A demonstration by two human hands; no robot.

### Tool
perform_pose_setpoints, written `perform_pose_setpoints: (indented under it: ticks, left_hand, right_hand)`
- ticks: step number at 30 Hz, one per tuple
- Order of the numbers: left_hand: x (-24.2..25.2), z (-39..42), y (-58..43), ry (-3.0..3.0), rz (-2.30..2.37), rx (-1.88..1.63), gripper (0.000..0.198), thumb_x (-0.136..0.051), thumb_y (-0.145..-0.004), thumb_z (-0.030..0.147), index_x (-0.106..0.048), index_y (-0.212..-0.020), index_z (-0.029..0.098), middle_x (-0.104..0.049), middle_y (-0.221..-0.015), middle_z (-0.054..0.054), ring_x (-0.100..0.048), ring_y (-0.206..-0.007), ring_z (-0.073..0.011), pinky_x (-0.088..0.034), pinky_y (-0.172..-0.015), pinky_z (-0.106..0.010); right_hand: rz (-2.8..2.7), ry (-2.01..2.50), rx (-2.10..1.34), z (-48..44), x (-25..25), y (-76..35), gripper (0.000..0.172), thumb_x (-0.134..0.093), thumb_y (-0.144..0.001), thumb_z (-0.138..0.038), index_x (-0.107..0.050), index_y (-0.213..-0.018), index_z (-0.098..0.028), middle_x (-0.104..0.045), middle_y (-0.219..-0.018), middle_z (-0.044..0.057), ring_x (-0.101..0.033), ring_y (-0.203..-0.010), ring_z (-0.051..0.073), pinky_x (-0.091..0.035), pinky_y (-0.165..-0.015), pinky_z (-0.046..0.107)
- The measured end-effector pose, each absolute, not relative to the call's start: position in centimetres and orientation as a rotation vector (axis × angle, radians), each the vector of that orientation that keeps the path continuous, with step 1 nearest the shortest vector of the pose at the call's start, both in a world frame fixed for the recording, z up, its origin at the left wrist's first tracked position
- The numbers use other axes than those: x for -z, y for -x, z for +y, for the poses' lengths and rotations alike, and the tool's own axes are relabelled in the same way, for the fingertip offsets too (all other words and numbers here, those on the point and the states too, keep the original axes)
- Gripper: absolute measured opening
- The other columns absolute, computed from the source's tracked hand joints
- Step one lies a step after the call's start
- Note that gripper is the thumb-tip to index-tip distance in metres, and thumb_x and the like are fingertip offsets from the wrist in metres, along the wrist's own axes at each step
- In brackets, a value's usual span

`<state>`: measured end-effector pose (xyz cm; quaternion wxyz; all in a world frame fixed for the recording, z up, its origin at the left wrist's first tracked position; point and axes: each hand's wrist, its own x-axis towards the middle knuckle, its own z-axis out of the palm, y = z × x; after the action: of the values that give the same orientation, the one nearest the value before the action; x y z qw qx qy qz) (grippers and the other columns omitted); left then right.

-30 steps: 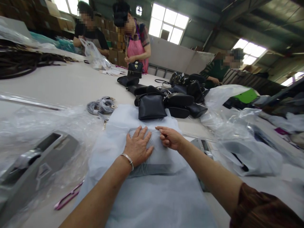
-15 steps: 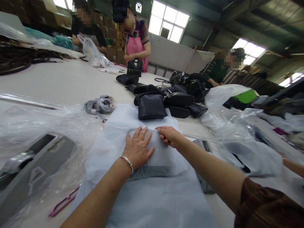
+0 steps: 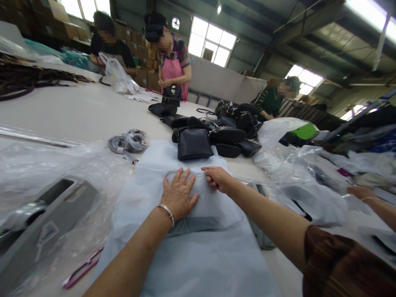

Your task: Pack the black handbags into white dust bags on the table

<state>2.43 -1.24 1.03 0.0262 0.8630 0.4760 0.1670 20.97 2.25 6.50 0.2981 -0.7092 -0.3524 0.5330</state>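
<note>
No words or numbers are legible. Left of the white sheet (image 3: 198, 264), a grey dispenser (image 3: 72, 208) bears an outlined mark (image 3: 48, 234), unreadable.

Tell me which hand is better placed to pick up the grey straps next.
Probably the left hand: it lies flat on the white plastic, nearer the grey straps. The right hand, curled and farther off, would have to reach across past it.

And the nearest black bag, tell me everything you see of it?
The black bag is small, with a smooth, plain, leather-like face turned toward the camera. It sits on the far end of the pale sheet, close in front of other dark bags. Whether closed, I can't tell. Neither the left hand nor right hand touches it.
</note>
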Motion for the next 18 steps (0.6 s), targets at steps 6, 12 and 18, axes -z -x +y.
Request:
perform_pose_setpoints:
  ticks: [6,12,18]
  left_hand:
    - [-1.2,-1.3,-2.4,-2.669,1.474,-0.521,0.062,-0.049,-0.093,0.055,-0.05,-0.149,0.026,-0.035,-0.165,-0.008,-0.024,-0.153,-0.0377,-0.035,-0.108,-0.069]
    - [-1.2,-1.4,-2.4,-2.686,1.476,-0.519,0.061,-0.048,-0.094,0.054,-0.051,-0.148,0.025,-0.035,-0.164,-0.008,-0.026,-0.152,-0.0374,-0.035,-0.107,-0.071]
    - [-1.1,-1.3,-2.5,-2.694,1.482,-0.53,0.06,-0.049,-0.095,0.053,-0.051,-0.148,0.025,-0.035,-0.164,-0.008,-0.026,-0.152,-0.0369,-0.036,-0.108,-0.07]
  right_hand:
    - [-1.094,2.026,-1.32,3.0,-6.8,-21.1,0.042,-0.044,-0.1,-0.02,-0.059,-0.14,-0.021,-0.041,-0.043,-0.01,-0.029,-0.029,0.006,-0.017,-0.034,0.018]
    - [-1.312,2.122,-1.173,3.5,-6.9,-21.3,0.045,-0.047,-0.096,-0.017,-0.062,-0.139,-0.018,-0.042,-0.039,-0.009,-0.031,-0.029,0.008,-0.02,-0.034,0.02]
    - [-1.67,2.165,-0.924,5.3,-5.7,-22.8,0.026,-0.062,-0.089,-0.021,-0.08,-0.107,-0.018,-0.048,-0.041,-0.003,-0.047,-0.039,0.013,-0.036,-0.044,0.024]
